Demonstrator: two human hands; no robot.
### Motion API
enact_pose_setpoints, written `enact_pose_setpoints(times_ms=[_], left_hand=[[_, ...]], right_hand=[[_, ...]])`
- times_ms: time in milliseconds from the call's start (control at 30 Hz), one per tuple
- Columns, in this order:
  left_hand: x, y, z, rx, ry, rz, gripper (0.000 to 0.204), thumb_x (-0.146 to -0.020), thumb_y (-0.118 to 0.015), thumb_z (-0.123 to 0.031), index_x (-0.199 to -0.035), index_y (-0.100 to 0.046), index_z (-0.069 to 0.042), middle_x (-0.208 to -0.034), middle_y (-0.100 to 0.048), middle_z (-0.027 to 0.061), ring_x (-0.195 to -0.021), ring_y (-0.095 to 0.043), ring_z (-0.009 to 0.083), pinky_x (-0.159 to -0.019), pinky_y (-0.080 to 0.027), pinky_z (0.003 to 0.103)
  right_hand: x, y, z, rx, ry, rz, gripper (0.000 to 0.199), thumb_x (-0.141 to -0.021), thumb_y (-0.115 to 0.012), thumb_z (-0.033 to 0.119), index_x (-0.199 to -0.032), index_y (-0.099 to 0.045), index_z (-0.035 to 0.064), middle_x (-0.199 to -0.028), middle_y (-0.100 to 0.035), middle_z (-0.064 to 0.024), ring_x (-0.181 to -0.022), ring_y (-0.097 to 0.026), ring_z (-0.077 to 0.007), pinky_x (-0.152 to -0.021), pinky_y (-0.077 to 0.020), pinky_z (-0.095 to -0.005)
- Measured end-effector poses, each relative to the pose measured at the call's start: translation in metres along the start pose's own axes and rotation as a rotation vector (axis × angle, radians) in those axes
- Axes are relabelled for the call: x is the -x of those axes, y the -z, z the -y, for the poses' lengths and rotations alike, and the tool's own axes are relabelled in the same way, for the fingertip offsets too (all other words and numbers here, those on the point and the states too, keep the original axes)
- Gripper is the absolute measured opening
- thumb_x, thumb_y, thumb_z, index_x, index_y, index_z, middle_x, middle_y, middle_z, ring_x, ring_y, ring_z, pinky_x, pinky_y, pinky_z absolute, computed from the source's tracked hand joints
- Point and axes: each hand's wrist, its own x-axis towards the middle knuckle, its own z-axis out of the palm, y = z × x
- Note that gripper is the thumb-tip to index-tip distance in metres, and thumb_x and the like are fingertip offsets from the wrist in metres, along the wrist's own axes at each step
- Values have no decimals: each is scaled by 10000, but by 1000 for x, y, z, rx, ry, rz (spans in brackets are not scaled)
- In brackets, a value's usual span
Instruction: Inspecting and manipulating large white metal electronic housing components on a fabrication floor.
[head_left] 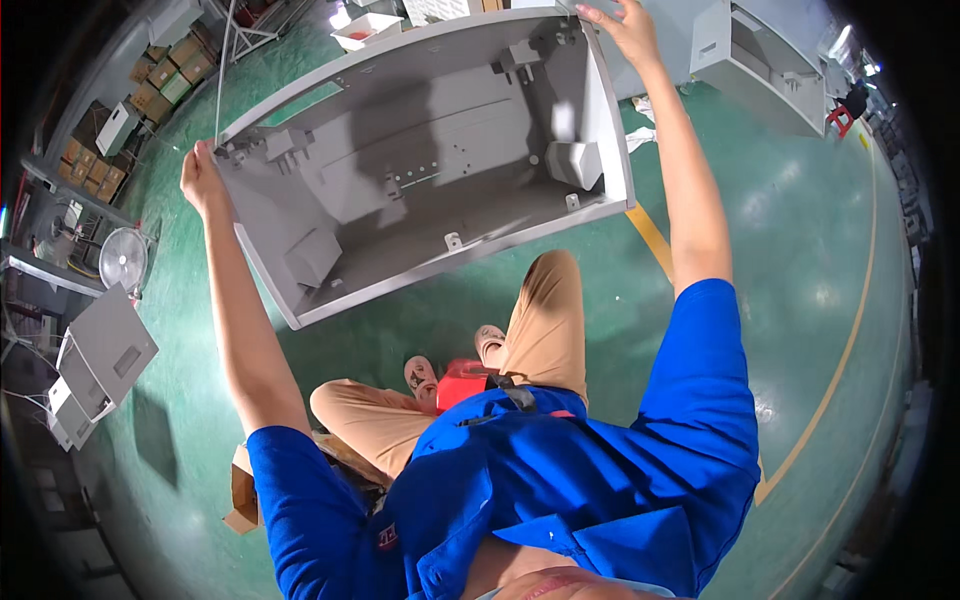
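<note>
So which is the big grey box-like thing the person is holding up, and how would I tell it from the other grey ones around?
Start from the green workshop floor and look to the middle, above the person's tan-trousered knees. There the large open grey metal housing faces you, its hollow inside showing brackets and small holes. Unlike the closed grey cabinets standing at the sides, it alone is gripped at two corners, by the left hand and the right hand.

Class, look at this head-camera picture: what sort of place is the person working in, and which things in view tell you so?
Probably a factory or assembly workshop. A painted green floor with yellow lines, similar grey metal cabinets standing around, and stacked cardboard boxes point to it. Both hands hold a large grey metal housing.
</note>
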Motion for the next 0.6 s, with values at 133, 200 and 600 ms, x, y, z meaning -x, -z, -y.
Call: enact_pose_setpoints(times_ms=[133, 200, 600], left_hand=[[-9, 5, 14, 46, -84, 6, 313, -897, -537, -319, -929, -669, -37, -762, -590, -1, -702, -480, 67, -658, -400, 223], [-1, -11, -1, 74, -37, 44, 329, -899, -534, -318, -943, -660, -18, -789, -593, 0, -719, -484, 74, -668, -400, 224], [-5, 38, 7, -395, 103, -30, 559, -913, -396, -503, -1134, -569, -19, -1059, -593, 75, -954, -535, 179, -835, -407, 298]], right_hand=[[4, -11, -54, -318, -497, 382, 359, -768, -650, 65, -1109, -562, -6, -1020, -598, -72, -929, -565, -136, -817, -454, -255], [4, -2, -95, -1028, -259, 419, 259, -798, -613, 72, -1047, -582, 7, -949, -596, -50, -858, -559, -115, -732, -469, -252], [3, -60, -63, -334, -414, 268, 288, -888, -458, 217, -1039, -574, 1, -872, -632, -186, -838, -603, -270, -725, -453, -360]])
